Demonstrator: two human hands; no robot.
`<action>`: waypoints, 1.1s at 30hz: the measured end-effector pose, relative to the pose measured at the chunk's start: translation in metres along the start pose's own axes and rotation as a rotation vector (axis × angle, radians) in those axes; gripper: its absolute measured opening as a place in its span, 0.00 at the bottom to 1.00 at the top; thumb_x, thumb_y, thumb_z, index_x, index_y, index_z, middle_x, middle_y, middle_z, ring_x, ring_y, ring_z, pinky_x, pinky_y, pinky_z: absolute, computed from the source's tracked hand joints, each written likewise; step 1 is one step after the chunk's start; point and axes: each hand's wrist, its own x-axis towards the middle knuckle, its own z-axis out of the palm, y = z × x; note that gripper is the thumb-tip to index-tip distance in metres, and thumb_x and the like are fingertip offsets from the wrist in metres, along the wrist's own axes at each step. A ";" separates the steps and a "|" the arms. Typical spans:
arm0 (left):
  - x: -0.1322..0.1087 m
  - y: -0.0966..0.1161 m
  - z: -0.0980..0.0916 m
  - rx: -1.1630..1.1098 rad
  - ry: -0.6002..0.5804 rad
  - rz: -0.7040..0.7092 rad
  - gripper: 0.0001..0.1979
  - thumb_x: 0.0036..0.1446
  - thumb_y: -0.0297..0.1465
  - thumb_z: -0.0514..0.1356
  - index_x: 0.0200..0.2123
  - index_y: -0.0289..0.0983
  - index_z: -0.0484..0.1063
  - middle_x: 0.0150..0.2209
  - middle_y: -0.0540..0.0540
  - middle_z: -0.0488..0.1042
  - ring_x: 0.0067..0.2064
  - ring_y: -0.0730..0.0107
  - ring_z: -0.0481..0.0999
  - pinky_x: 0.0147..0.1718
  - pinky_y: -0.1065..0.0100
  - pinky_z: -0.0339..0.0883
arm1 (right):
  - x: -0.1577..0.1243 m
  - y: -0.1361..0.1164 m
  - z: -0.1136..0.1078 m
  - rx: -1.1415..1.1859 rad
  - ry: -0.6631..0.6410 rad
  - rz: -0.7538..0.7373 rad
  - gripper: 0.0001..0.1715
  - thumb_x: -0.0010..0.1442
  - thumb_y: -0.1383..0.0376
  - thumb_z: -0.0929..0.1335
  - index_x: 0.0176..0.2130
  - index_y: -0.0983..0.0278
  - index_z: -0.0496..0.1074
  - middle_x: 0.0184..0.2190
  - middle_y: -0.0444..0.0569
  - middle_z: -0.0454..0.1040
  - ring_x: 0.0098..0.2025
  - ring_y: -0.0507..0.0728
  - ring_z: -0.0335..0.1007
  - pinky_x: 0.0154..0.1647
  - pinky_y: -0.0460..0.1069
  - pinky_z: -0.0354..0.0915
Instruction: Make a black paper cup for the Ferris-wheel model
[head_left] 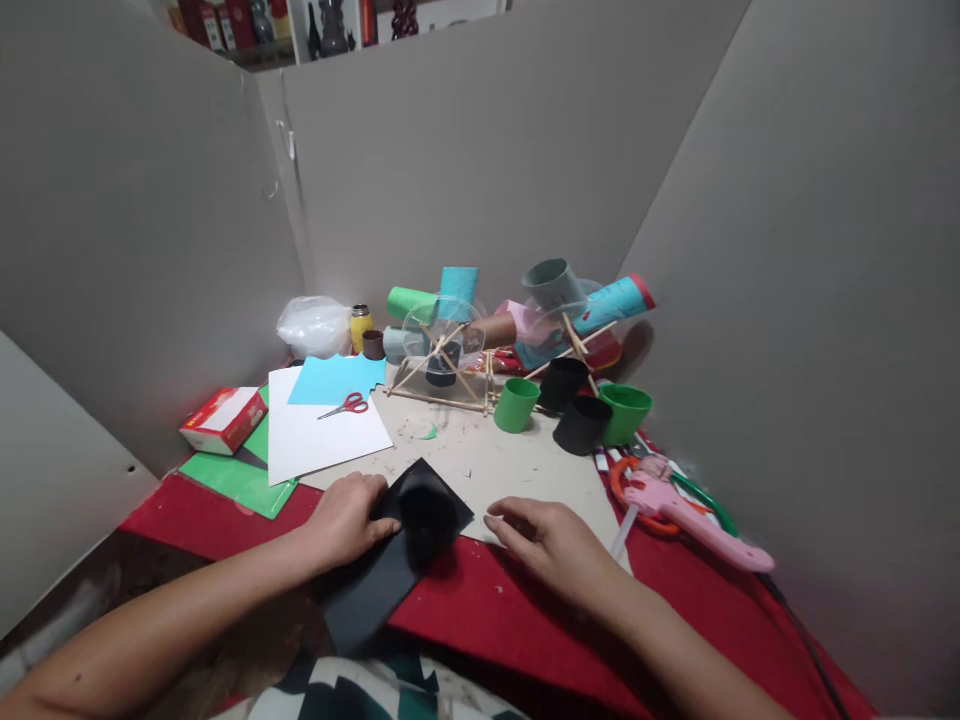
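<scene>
A sheet of black paper (390,580) lies over the near edge of the red table, its far part curled up into a dark roll (427,512). My left hand (346,518) is closed on the left side of that roll, fingers pressing the paper. My right hand (541,540) rests on the table just right of the black paper, fingers bent and pinched together near the edge of a beige cardboard sheet (510,462); whether it holds anything I cannot make out.
A stick-and-paper-cup wheel model (450,350) stands at the back with green (516,405) and black cups (581,425). A pink glue gun (686,520), red scissors (346,405), white paper (319,440), green paper (240,480) and a red box (223,420) lie around. Grey partitions enclose the table.
</scene>
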 end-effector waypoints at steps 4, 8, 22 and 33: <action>0.003 -0.006 0.002 -0.198 -0.044 -0.040 0.05 0.52 0.31 0.60 0.26 0.38 0.66 0.26 0.49 0.69 0.32 0.66 0.68 0.31 0.68 0.56 | -0.002 -0.012 0.013 0.164 -0.026 0.136 0.22 0.62 0.54 0.64 0.44 0.66 0.75 0.27 0.52 0.78 0.28 0.61 0.74 0.32 0.54 0.66; 0.011 -0.018 -0.006 -0.530 -0.162 -0.029 0.13 0.52 0.40 0.60 0.26 0.37 0.65 0.24 0.52 0.66 0.27 0.71 0.65 0.28 0.70 0.58 | 0.000 -0.021 0.019 0.420 -0.068 0.262 0.26 0.60 0.52 0.64 0.49 0.67 0.70 0.24 0.46 0.73 0.22 0.56 0.71 0.22 0.50 0.65; 0.018 -0.014 -0.009 -1.289 -0.323 -0.001 0.20 0.40 0.42 0.72 0.27 0.32 0.73 0.21 0.53 0.67 0.22 0.79 0.61 0.25 0.73 0.54 | 0.032 -0.052 0.038 0.841 0.030 0.377 0.27 0.51 0.42 0.71 0.27 0.63 0.67 0.17 0.39 0.66 0.17 0.48 0.57 0.19 0.44 0.56; 0.057 -0.028 -0.011 -1.706 -0.340 -0.204 0.19 0.46 0.43 0.67 0.32 0.32 0.72 0.28 0.44 0.74 0.29 0.69 0.75 0.34 0.66 0.69 | 0.063 -0.042 0.033 0.711 -0.061 0.426 0.27 0.48 0.45 0.74 0.25 0.64 0.69 0.20 0.39 0.63 0.22 0.49 0.53 0.24 0.44 0.53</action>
